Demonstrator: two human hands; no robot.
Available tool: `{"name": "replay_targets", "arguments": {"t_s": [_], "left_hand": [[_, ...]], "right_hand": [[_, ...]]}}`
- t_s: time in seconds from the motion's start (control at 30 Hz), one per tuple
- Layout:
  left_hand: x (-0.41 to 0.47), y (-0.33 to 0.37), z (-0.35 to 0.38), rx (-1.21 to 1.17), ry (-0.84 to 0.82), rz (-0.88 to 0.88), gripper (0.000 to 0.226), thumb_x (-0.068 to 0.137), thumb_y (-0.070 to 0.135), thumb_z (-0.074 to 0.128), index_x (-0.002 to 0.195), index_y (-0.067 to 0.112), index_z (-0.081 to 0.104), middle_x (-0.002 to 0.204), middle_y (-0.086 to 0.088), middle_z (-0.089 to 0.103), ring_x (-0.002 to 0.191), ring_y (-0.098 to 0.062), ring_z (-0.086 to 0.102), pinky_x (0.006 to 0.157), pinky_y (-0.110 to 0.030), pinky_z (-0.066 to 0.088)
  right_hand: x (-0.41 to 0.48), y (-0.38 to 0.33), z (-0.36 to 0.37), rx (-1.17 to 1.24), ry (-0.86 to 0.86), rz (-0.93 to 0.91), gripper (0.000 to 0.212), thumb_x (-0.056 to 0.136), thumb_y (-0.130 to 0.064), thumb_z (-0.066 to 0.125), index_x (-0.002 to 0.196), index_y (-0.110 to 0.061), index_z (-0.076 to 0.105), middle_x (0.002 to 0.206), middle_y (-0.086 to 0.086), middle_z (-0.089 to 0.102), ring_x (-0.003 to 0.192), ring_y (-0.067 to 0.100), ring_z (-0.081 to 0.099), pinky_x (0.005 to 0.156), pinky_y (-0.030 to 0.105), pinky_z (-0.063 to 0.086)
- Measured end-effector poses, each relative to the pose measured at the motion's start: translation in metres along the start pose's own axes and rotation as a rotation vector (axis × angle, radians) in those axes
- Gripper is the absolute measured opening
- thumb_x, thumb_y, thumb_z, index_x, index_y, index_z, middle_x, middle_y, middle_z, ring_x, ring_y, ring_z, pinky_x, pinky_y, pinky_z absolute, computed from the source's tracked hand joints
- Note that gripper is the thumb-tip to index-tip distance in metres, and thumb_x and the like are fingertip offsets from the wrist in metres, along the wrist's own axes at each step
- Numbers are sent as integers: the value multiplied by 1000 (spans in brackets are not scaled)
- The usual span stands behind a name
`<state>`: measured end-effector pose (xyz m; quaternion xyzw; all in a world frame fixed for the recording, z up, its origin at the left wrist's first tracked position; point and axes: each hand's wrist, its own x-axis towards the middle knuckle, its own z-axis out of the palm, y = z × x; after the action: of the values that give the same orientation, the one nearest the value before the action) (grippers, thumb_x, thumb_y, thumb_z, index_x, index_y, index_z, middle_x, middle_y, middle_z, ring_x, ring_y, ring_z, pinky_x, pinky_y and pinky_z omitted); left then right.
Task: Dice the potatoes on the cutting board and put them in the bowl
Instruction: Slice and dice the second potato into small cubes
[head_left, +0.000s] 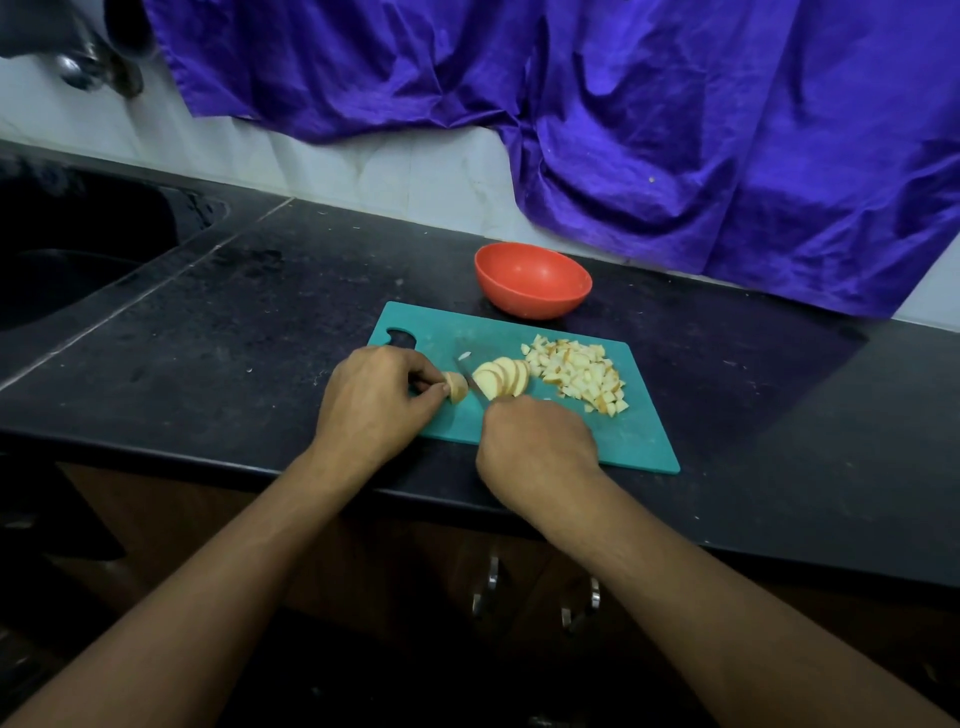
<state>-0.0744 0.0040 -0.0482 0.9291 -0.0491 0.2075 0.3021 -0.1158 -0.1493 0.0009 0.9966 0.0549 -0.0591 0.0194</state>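
On teal cutting board (641, 441), left hand (371, 400) pinches potato end piece (457, 387); right hand (535, 439) grips knife (471, 383), blade between piece and fanned slices (503, 376). Diced pile (582, 376) at 3 o'clock of slices. Red bowl (532, 283) at 12 o'clock, just beyond board.

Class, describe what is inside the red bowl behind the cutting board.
Only bare red inner wall shows inside the red bowl; no potato pieces are visible there. Its near rim hides the bottom nearest the camera. The diced potato lies on the cutting board.
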Motion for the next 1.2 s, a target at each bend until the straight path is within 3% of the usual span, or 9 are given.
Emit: {"name": "replay_targets", "arguments": {"t_s": [0.1, 0.17, 0.3, 0.47, 0.67, 0.97, 1.2], "left_hand": [[1, -2, 2, 8, -7, -7, 11, 88, 36, 77, 96, 30, 80, 88, 17, 75, 84, -4, 67, 82, -33, 58], [1, -2, 2, 9, -14, -8, 10, 87, 36, 77, 95, 30, 80, 87, 17, 74, 83, -3, 67, 81, -32, 58], [1, -1, 2, -12, 6, 10, 12, 85, 37, 78, 95, 30, 77, 83, 18, 71, 82, -2, 66, 80, -35, 58], [1, -3, 5, 16, 25, 65, 41, 87, 53, 70, 119, 28, 66, 98, 14, 62, 90, -9, 59, 79, -36, 52], [1, -3, 6, 64, -10, 92, 38, 88, 58, 65, 111, 28, 70, 101, 9, 64, 95, -12, 58, 81, -40, 51], [0, -3, 5, 72, -24, 75, 39, 86, 62, 63, 107, 30, 71, 100, 9, 64, 96, -13, 57, 83, -42, 52], [-1, -2, 4, 75, -29, 81, 38, 88, 61, 63, 110, 30, 70, 102, 9, 64, 98, -12, 55, 84, -42, 52]], "right_hand": [[1, 9, 9, 59, 50, -22, 27, 106, -30, 44, 120, -15, 61, 92, 2, 54, 94, 24, 62, 69, 38, 43], [2, 12, 11, 70, 61, -23, 27, 106, -31, 42, 119, -16, 61, 88, 0, 52, 91, 23, 61, 68, 38, 44], [5, 12, 10, 124, 67, -13, 28, 106, -34, 41, 117, -17, 62, 89, 0, 54, 91, 23, 62, 70, 39, 46], [3, 13, 14, 190, 123, -10, 34, 108, -37, 35, 112, -17, 62, 87, 0, 59, 84, 22, 62, 68, 38, 46], [5, 21, 14, 249, 83, -11, 34, 109, -40, 34, 99, -21, 61, 82, -3, 58, 78, 17, 59, 65, 37, 46], [-1, 35, 11, 88, 145, -87, 37, 109, -44, 31, 103, -22, 60, 81, -4, 56, 75, 14, 56, 66, 38, 44], [16, 63, 7, 535, 197, 91, 15, 107, -31, 42, 103, -20, 51, 89, -1, 59, 72, 15, 59, 56, 32, 40]]}}
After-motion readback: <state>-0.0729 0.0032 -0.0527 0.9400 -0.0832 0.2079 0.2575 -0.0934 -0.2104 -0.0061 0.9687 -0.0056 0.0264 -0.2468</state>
